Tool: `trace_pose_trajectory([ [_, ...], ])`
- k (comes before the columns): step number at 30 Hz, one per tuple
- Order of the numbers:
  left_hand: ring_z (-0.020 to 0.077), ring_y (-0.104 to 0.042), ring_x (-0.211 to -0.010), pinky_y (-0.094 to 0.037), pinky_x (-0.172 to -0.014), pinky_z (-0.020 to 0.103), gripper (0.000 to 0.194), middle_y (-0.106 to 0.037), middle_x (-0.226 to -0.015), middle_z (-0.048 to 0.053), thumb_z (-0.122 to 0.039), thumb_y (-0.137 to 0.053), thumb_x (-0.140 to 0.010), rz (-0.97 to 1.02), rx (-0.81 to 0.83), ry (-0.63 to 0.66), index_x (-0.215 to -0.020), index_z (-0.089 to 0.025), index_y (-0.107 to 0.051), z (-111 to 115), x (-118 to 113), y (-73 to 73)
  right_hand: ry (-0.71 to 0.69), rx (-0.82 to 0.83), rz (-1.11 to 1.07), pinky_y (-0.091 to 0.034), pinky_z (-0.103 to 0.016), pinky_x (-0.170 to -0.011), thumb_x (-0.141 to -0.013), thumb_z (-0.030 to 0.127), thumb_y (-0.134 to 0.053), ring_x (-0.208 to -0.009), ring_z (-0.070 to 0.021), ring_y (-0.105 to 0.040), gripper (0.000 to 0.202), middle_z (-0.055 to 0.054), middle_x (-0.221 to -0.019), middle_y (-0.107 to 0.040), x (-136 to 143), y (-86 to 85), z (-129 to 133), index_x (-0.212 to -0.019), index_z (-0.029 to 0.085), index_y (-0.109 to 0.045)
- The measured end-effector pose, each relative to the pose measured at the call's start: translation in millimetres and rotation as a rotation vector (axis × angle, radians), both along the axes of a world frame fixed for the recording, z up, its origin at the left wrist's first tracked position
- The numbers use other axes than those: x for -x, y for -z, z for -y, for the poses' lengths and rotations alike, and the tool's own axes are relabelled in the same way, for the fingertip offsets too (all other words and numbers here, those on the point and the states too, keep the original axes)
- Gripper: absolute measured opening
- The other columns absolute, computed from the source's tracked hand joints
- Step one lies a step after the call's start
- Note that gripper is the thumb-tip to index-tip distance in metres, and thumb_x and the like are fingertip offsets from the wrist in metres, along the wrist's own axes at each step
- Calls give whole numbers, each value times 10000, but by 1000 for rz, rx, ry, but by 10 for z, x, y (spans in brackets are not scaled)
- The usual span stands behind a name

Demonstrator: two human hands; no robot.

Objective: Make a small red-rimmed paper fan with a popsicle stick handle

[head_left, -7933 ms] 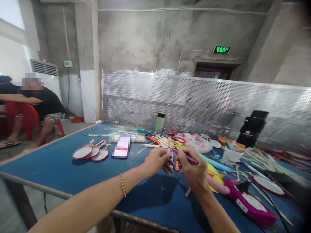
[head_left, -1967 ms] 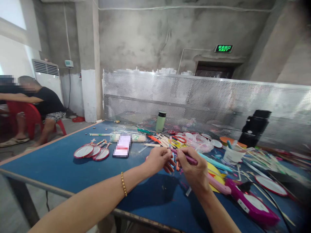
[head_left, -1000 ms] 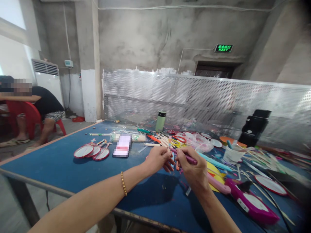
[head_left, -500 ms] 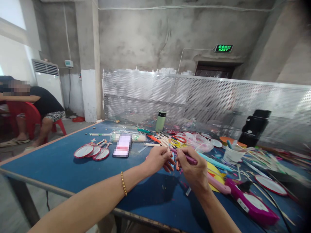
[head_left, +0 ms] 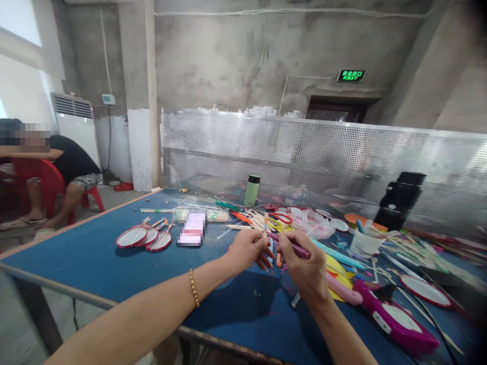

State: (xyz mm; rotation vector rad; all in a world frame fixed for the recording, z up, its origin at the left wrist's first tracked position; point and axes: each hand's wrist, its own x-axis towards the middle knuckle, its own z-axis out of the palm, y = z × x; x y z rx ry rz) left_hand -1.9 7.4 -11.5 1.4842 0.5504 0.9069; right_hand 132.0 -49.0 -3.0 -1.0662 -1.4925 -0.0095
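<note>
My left hand (head_left: 249,248) pinches a thin, pale upright stick (head_left: 265,223) between thumb and forefinger, its other fingers hanging loosely below. Wrapped round a purple pen-shaped tool (head_left: 300,250), my right hand (head_left: 304,261) points its tip towards the stick. The tool's tip is close to my left fingertips; whether it touches the stick I cannot tell. Both hands hover above the blue table (head_left: 152,284). Behind them lie loose wooden sticks (head_left: 256,219). Yellow sheet pieces (head_left: 338,274) lie just right of my right hand.
Round red-rimmed white paddles (head_left: 131,237) and a phone (head_left: 192,228) lie at left. A green bottle (head_left: 251,190) stands behind. At right are a white cup (head_left: 366,243), a magenta device (head_left: 399,319) and a black object (head_left: 399,200). A person (head_left: 72,157) sits far left.
Both hands keep nearly the same pose and grip. The purple tool shifts only very slightly; the surrounding things look the same.
</note>
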Motion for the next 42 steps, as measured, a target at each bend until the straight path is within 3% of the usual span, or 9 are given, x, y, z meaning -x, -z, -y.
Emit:
trace_pose_trajectory([
  [12,131,-632,-463,-502,-430,224,106,-642,-665,34,-229,-485,-848,-4,19,0,-790,-141,-500,18,-6,-28,11,-12,11,-434,-208,-485,-894,356,-580,-500,-106,-508,239,16,-601,-554,7,-3,-11,-722,190,-594],
  [42,134,-633,-456,-503,-419,222,117,-641,-654,36,-180,-451,-867,1,18,-4,-774,-132,-504,8,-16,-17,-4,-38,38,-428,-212,-505,-886,333,-593,-505,-98,-505,204,22,-623,-565,0,-14,-22,-747,186,-612],
])
